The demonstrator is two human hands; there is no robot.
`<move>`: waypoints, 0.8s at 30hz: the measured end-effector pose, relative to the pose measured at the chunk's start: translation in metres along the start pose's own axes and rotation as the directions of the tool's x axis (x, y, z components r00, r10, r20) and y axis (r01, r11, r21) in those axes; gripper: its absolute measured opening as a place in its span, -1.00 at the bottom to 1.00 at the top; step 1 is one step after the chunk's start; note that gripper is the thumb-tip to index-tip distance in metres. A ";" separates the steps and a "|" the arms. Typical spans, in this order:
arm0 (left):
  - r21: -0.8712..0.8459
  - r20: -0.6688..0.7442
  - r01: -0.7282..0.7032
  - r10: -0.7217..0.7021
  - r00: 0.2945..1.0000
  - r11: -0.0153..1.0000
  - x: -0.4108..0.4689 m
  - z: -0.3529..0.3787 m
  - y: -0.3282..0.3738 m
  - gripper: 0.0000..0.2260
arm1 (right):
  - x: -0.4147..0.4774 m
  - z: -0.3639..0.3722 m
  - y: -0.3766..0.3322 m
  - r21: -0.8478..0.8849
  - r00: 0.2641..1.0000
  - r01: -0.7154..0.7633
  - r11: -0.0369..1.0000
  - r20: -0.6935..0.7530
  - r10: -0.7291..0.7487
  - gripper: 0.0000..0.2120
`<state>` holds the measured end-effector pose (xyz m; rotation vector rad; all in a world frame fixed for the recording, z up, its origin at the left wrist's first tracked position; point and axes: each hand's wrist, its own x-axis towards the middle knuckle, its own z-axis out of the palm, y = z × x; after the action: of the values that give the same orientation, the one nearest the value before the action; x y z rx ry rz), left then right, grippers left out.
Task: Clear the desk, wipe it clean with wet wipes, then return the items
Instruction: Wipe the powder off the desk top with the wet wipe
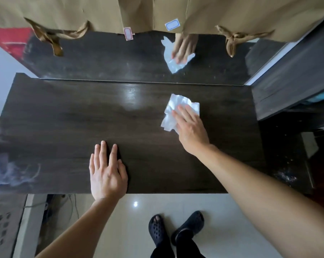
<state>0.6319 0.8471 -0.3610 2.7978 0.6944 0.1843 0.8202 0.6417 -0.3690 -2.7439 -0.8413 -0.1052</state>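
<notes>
The right hand [192, 127] lies flat with straight fingers pressing a crumpled white wet wipe [176, 107] onto the right rear part of the dark table [64, 123], short of the back edge. The left hand [107, 174] rests open, palm down, holding nothing, at the near edge, well apart from the wipe. Bare tabletop spreads wide to the left of both hands; a mirror [111, 60] stands along the back edge and a dark cabinet [291, 79] closes the right side.

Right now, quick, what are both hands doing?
Left hand: open, flat on the desk, holding nothing.
Right hand: open, straight fingers pressing the wet wipe.
</notes>
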 end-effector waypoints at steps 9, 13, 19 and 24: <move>-0.028 0.003 -0.017 0.017 1.000 0.999 -0.002 -0.001 -0.001 -0.55 | -0.163 -0.057 0.064 0.032 0.918 -0.371 0.928 -0.139 0.372 -0.52; -0.009 0.047 0.027 -0.027 0.999 1.000 -0.006 -0.004 0.010 -0.54 | -0.227 -0.084 0.086 0.113 0.894 -0.419 0.901 -0.121 0.431 -0.63; -0.120 0.136 -0.182 0.198 0.971 0.976 -0.042 0.003 0.114 -0.56 | -0.307 -0.106 0.140 0.076 0.564 -0.822 0.564 0.241 0.790 -0.75; -0.251 0.166 -0.288 0.334 0.928 0.924 -0.081 0.027 0.233 -0.55 | -0.347 -0.113 0.195 0.056 0.309 -0.950 0.306 0.276 0.910 -0.73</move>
<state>0.6684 0.6035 -0.3283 2.6416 0.1626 0.0250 0.6430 0.2680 -0.3573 -2.5639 0.8366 0.4761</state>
